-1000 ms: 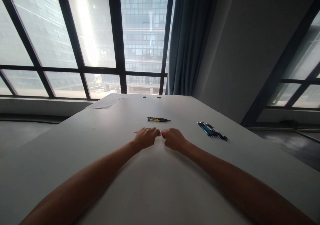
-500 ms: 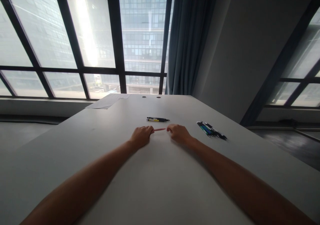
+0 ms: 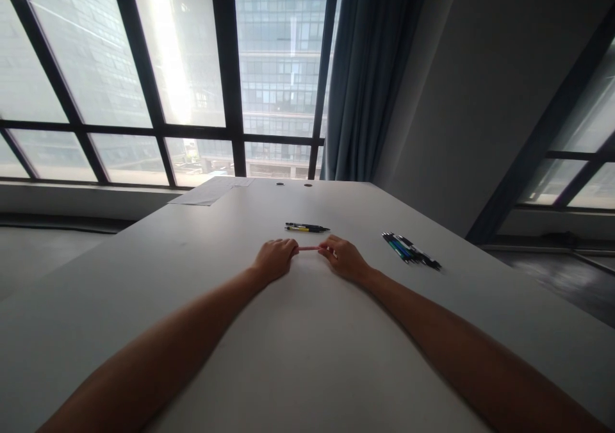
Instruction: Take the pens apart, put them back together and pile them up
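Observation:
A thin pink pen (image 3: 308,248) lies level between my two hands, just over the white table. My left hand (image 3: 276,257) is closed around its left end, which the fingers hide. The thumb and fingertips of my right hand (image 3: 343,256) pinch its right end. Just beyond the hands, a few dark pens (image 3: 307,227), one with a yellow part, lie side by side. To the right of my right hand rests a loose bundle of several pens (image 3: 410,251) in black, blue, green and white.
The white table (image 3: 307,350) stretches away toward large windows (image 3: 283,61). Paper sheets (image 3: 202,193) lie at its far left corner. Two dark round holes (image 3: 308,185) sit near the far edge. A blue curtain (image 3: 358,87) hangs behind the table.
My right fingers, beside the pen's right tip before, now pinch that end. The left hand keeps its hold. The view has shifted slightly.

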A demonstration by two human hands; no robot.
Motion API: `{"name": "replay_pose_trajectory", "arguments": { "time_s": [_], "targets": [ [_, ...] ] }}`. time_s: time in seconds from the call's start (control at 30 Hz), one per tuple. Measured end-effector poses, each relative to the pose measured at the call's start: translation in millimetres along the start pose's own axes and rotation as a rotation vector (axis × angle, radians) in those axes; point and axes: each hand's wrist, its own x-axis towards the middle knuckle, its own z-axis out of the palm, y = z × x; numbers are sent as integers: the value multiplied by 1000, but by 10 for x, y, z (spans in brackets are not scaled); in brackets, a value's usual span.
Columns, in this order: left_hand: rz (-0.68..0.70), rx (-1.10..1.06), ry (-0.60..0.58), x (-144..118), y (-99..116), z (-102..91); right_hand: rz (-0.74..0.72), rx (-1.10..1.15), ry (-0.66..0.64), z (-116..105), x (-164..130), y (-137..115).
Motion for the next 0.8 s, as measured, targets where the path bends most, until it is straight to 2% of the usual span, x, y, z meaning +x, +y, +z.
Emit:
{"name": "replay_pose_trajectory", "arguments": {
  "time_s": [0.23,0.43,0.53,0.67,0.8],
  "targets": [
    [33,-11,23,3,-18,23,-36,5,8,9,-8,-37],
    [50,21,36,-5,-10,15,89,-101,-6,27,-9,-82],
    [8,41,40,-9,-17,32,153,-154,-29,17,-5,-87],
    [-76,66,41,-16,-20,43,185,-313,-141,4,1,-67],
    [-115,96,53,-15,-12,24,277,-407,-343,9,8,-51]
  ]
}}
